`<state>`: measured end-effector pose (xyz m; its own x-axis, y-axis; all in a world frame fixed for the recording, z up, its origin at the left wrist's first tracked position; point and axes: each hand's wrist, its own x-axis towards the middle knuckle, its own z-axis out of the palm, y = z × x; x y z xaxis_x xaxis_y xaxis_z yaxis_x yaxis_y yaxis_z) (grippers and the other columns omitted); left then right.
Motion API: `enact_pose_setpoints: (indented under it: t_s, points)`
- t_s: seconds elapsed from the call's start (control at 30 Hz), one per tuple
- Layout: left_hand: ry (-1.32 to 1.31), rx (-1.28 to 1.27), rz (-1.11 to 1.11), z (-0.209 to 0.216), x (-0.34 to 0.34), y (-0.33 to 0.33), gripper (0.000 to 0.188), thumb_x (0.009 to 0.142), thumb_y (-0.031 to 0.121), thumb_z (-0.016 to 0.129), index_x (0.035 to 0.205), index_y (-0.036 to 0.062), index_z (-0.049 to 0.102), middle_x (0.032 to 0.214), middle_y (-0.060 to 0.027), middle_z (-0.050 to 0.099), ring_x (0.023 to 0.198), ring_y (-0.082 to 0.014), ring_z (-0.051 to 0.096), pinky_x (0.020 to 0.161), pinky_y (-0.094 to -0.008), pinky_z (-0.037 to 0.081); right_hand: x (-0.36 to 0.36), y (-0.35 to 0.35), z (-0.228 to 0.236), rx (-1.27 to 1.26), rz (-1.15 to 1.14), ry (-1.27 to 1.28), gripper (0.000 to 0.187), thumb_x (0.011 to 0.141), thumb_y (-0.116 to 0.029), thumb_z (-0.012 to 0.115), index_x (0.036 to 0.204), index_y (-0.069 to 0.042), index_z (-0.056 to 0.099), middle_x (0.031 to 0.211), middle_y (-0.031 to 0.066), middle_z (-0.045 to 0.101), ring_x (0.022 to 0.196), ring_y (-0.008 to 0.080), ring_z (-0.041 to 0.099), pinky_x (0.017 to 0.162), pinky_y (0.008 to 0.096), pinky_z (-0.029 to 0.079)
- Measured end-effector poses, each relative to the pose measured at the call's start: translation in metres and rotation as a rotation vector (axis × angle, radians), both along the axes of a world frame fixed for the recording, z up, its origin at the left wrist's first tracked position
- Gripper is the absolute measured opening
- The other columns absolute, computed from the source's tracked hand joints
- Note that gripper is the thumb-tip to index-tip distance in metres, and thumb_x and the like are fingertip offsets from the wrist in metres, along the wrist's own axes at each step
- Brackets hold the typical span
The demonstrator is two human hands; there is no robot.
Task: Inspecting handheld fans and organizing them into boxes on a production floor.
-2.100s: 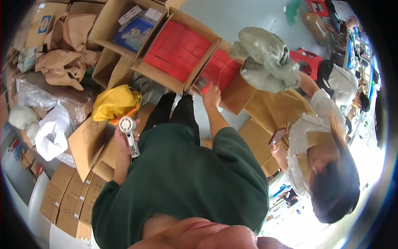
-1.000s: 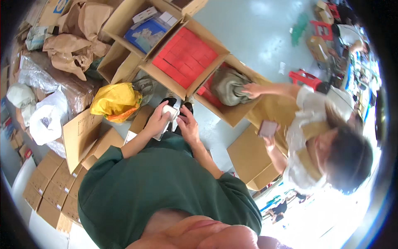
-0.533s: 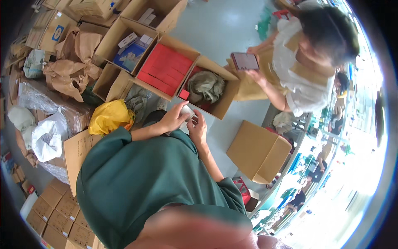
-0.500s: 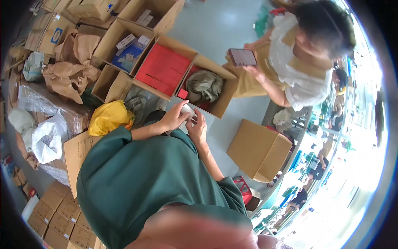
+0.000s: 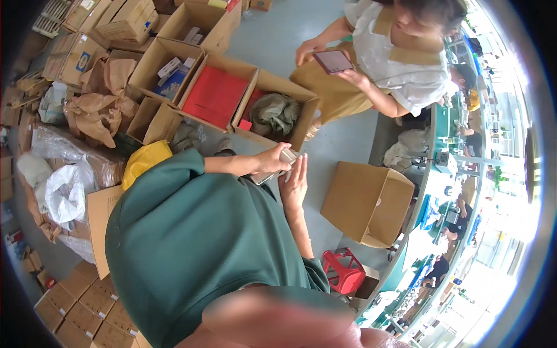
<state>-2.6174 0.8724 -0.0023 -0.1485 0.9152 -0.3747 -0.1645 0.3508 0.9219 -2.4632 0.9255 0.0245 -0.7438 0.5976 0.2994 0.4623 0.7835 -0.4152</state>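
My left hand (image 5: 271, 160) reaches out from a green sleeve and grips a small flat grey object (image 5: 268, 175) in front of my chest. My right hand (image 5: 296, 181) is held flat beside it, fingers straight and pointing up, with the fingertips touching the object's far end. What the object is cannot be made out. Just beyond my hands stands an open carton (image 5: 301, 113) with a grey-green bag (image 5: 274, 113) in it.
An open carton of red packs (image 5: 216, 95) and other open cartons stand at the upper left. A yellow bag (image 5: 144, 163) lies by my left arm. A closed carton (image 5: 368, 203) and a red stool (image 5: 342, 270) stand to the right. A person in a tan apron holds a phone (image 5: 333, 61) opposite.
My hands came together on the grey object and stay there. The grey-green bag went into the carton. The person opposite rose and now looks at a phone; the view swung toward the right.
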Motion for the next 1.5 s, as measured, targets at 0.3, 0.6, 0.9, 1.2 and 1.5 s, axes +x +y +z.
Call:
enact_pose_setpoints:
  t_s: [0.3,0.6,0.9,1.2,1.5]
  points:
    - [-0.241,-0.197,-0.043,0.004,0.032,-0.003,0.091,0.084,0.013,0.063,0.155,0.0044,0.006,0.108,-0.0163,0.058,0.091,-0.0215,0.060,0.075,-0.0347,0.052,0.043,0.009,-0.002,-0.029,0.158,-0.129,0.068,0.073,0.000,0.064,0.138,-0.001,0.044,0.139,0.0242,0.049,0.116,0.0395,0.060,0.089,0.0439,0.056]
    - [-0.297,-0.253,0.166,-0.012,0.006,-0.036,0.086,0.082,0.014,0.068,0.151,0.0022,0.019,0.107,-0.0171,0.060,0.086,-0.0211,0.063,0.070,-0.0339,0.053,-0.003,-0.002,-0.012,-0.203,0.318,-0.106,0.066,0.074,0.000,0.061,0.138,-0.006,0.045,0.134,0.0242,0.048,0.106,0.0419,0.062,0.083,0.0453,0.057]
    - [-0.528,-0.360,0.085,-0.040,-0.059,-0.073,0.074,0.090,0.029,0.062,0.149,0.0035,0.024,0.105,-0.0131,0.061,0.084,-0.0205,0.064,0.067,-0.0340,0.054,-0.061,-0.008,-0.028,-0.592,0.461,-0.095,0.063,0.073,-0.004,0.076,0.132,-0.007,0.053,0.128,0.0178,0.055,0.111,0.0386,0.060,0.091,0.0442,0.053]
    - [0.350,-0.477,-0.006,-0.202,-0.203,-0.090,0.056,0.093,0.046,0.062,0.129,0.0040,0.056,0.118,-0.0170,0.065,0.095,-0.0272,0.068,0.084,-0.0364,0.052,-0.069,-0.033,-0.137,-0.864,-0.048,-0.289,0.048,0.079,-0.013,0.076,0.123,-0.003,0.060,0.105,0.0150,0.063,0.087,0.0242,0.062,0.076,0.0333,0.052]
    - [0.944,-0.734,0.434,-0.467,-0.494,-0.012,0.053,0.089,0.018,0.056,0.139,0.0032,0.046,0.143,-0.0226,0.043,0.129,-0.0398,0.045,0.107,-0.0488,0.039,-0.052,-0.145,-0.257,-1.449,-1.050,0.127,0.056,0.096,-0.008,0.059,0.144,-0.005,0.030,0.128,0.0141,0.051,0.113,0.0251,0.057,0.093,0.0387,0.051]
